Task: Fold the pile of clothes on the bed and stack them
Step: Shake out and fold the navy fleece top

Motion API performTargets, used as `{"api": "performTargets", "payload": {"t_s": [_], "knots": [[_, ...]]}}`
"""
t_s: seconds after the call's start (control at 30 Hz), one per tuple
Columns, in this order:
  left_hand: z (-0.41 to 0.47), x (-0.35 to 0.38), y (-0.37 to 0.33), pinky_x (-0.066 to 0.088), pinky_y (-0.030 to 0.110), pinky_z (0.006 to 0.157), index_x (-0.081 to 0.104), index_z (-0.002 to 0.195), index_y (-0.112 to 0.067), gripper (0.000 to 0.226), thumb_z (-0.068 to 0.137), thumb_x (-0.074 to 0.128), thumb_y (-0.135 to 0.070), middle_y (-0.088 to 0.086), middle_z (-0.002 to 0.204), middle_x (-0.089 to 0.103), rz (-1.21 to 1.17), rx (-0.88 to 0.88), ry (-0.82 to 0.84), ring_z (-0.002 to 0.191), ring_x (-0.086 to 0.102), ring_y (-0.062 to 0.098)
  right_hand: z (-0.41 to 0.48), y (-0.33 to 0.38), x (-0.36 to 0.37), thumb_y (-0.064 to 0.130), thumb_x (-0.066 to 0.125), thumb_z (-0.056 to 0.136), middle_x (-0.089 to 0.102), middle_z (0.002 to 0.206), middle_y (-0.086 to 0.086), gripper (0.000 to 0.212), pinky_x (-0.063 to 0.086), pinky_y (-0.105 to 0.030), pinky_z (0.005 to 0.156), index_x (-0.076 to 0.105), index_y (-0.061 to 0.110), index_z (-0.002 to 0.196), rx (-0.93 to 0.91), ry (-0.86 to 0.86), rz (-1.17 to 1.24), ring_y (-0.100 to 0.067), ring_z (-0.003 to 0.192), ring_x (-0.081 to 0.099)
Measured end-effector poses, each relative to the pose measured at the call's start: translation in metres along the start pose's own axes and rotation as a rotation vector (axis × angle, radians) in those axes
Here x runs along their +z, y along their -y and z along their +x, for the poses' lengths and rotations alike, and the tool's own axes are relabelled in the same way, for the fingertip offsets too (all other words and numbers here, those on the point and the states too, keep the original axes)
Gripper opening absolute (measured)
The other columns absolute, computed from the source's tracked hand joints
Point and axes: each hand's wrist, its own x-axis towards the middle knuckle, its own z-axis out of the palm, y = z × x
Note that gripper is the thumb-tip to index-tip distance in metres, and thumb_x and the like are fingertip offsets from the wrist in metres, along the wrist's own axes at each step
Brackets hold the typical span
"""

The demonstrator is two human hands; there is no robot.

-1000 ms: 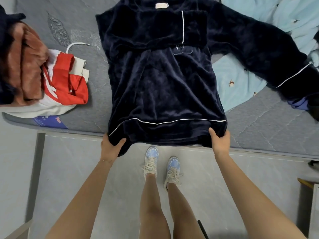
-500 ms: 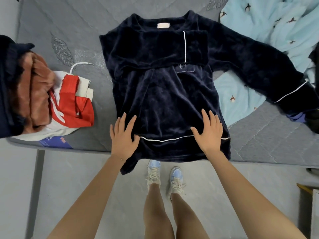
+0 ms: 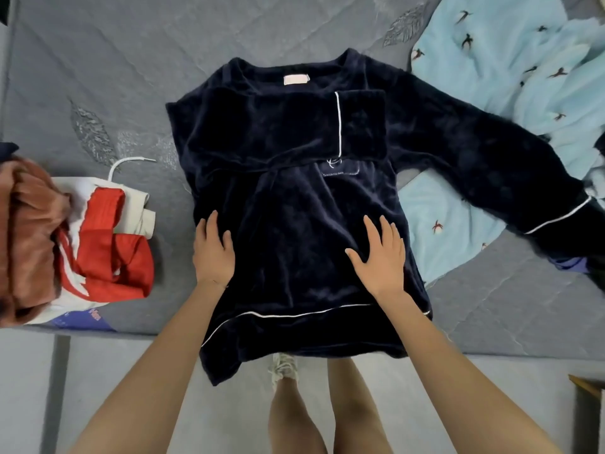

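1. A second ago both hands pinched the hem of the navy top (image 3: 294, 224) at the edge of the bed (image 3: 131, 77). They have since let go and slid up the cloth.
2. The left hand (image 3: 212, 253) now lies flat on the top's side edge with its fingers close together. The right hand (image 3: 379, 257) presses flat on the body with its fingers spread. Neither pinches anything.
3. The top lies spread on the bed under both palms, and its white-piped hem trails behind the wrists over the bed's edge.
4. I take this as smoothing before the next fold. One sleeve (image 3: 278, 126) is already laid across the chest beyond the fingertips. The other sleeve (image 3: 491, 165) is flung out past the right hand over a light blue garment (image 3: 491, 77) and is not yet folded.
5. The folded stack (image 3: 98, 250) sits off beyond the left hand, well apart from the top.
6. A pale neck label (image 3: 296, 79) lies far ahead of the fingers, and I can't read any writing on it. The stitched chest emblem (image 3: 340, 167) has lettering too small to read. A blue printed item (image 3: 95, 314) under the stack carries print that is also illegible.
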Motion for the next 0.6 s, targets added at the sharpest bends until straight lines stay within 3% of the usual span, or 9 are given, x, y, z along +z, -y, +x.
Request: {"api": "performTargets", "payload": {"t_s": [0.1, 0.33, 0.6], "knots": [[0.02, 0.004, -0.006, 0.021, 0.039, 0.116, 0.03, 0.149, -0.002, 0.05, 0.103, 0.044, -0.015, 0.023, 0.151, 0.032, -0.083, -0.127, -0.065, 0.141, 0.03, 0.035, 0.027, -0.004, -0.009, 0.044, 0.055, 0.097, 0.009, 0.164, -0.008, 0.072, 0.004, -0.045, 0.123, 0.019, 0.024, 0.156, 0.018, 0.009, 0.037, -0.028, 0.151, 0.0], [0.049, 0.012, -0.008, 0.026, 0.046, 0.108, 0.039, 0.139, 0.007, 0.052, 0.098, 0.055, -0.02, 0.032, 0.134, 0.046, 0.017, -0.279, -0.198, 0.126, 0.041, 0.046, 0.066, 0.008, -0.014, 0.035, 0.06, 0.096, 0.022, 0.161, -0.011, 0.065, 0.013, -0.051, 0.122, 0.032, 0.019, 0.152, -0.204, 0.03, 0.011, -0.031, 0.151, 0.01], [0.068, 0.007, 0.0, 0.033, 0.047, 0.096, 0.054, 0.117, 0.0, 0.032, 0.092, 0.063, -0.019, 0.029, 0.118, 0.05, 0.102, -0.277, -0.205, 0.111, 0.046, 0.045, 0.081, 0.051, 0.011, 0.038, 0.06, 0.095, 0.027, 0.159, -0.01, 0.064, 0.008, -0.048, 0.121, 0.034, 0.02, 0.151, -0.344, 0.035, -0.023, -0.031, 0.15, 0.013]]}}
